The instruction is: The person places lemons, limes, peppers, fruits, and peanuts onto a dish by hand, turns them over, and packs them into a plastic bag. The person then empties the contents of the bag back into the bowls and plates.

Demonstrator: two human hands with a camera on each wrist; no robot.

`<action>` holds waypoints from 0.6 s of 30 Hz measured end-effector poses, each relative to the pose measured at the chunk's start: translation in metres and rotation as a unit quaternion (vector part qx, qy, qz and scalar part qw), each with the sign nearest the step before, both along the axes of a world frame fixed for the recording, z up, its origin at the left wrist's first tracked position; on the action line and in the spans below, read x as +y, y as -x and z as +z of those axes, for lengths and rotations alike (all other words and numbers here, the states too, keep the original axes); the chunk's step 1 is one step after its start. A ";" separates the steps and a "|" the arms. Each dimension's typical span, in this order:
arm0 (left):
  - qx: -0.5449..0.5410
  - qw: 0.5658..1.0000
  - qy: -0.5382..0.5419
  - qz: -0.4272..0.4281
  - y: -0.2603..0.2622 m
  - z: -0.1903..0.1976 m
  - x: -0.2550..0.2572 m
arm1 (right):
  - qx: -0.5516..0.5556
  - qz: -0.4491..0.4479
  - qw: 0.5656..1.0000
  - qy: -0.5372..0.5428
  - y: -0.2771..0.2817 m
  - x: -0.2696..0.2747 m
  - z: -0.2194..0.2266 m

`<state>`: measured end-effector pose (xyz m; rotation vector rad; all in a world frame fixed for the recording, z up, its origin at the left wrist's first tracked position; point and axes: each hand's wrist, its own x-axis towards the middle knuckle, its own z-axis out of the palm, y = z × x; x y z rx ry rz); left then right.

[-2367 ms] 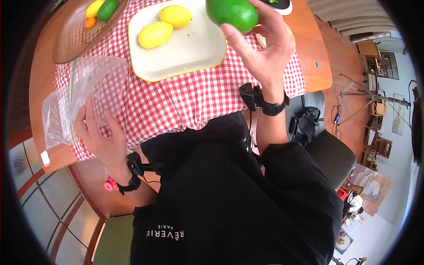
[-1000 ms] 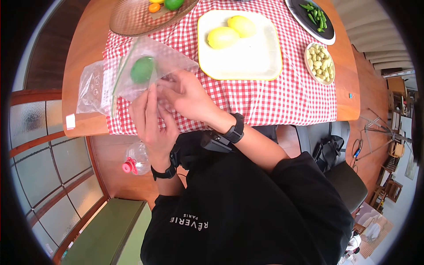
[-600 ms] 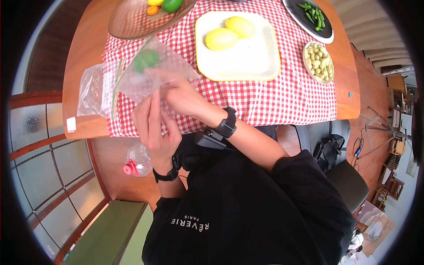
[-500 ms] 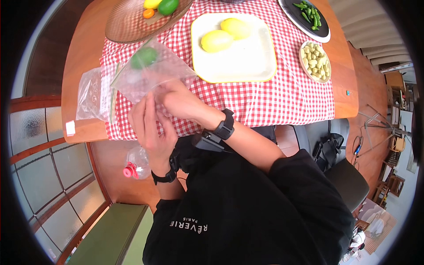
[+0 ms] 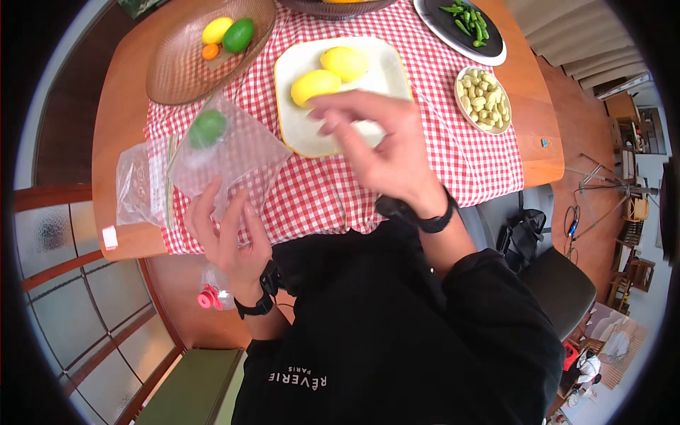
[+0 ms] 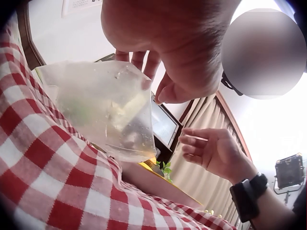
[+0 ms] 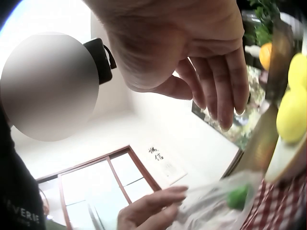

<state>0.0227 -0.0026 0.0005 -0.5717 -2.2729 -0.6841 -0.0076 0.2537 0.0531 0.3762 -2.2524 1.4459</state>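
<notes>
In the head view a clear zip bag (image 5: 237, 152) lies on the checked cloth, a green fruit (image 5: 207, 128) inside it. My left hand (image 5: 230, 244) is at its near edge, spread fingers touching the plastic; the left wrist view shows fingers behind the bag (image 6: 108, 112) and the thumb apart. Over the near part of the white tray (image 5: 345, 146) hovers my right hand (image 5: 389, 149), fingers loosely bent and holding nothing. Two yellow lemons (image 5: 315, 87) (image 5: 344, 64) lie in the tray, just beyond my right fingertips. The right wrist view shows that hand (image 7: 192, 62) empty too.
A brown basket (image 5: 166, 74) at back left holds small fruits. At the right are a bowl of peanuts (image 5: 484, 101) and a dark plate (image 5: 439, 28) with green peppers. Another clear bag (image 5: 134, 188) lies at the left table edge. A bottle (image 5: 211, 296) stands below.
The green fruit has gone from my right hand into the bag. My right hand has left the bag and moved right, over the tray. My left hand remains at the bag.
</notes>
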 end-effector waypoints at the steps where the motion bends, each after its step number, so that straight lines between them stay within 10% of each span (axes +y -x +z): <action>1: 0.012 1.000 0.011 0.004 0.001 0.002 0.003 | 0.017 -0.037 0.999 -0.023 0.005 0.015 0.002; 9: 0.017 0.986 -0.016 -0.165 0.008 0.043 0.068 | 0.005 -0.164 0.973 -0.164 0.043 0.097 0.019; 18: -0.192 0.954 0.167 -0.161 0.117 0.043 0.117 | -0.057 -0.023 0.961 -0.270 0.065 0.110 -0.013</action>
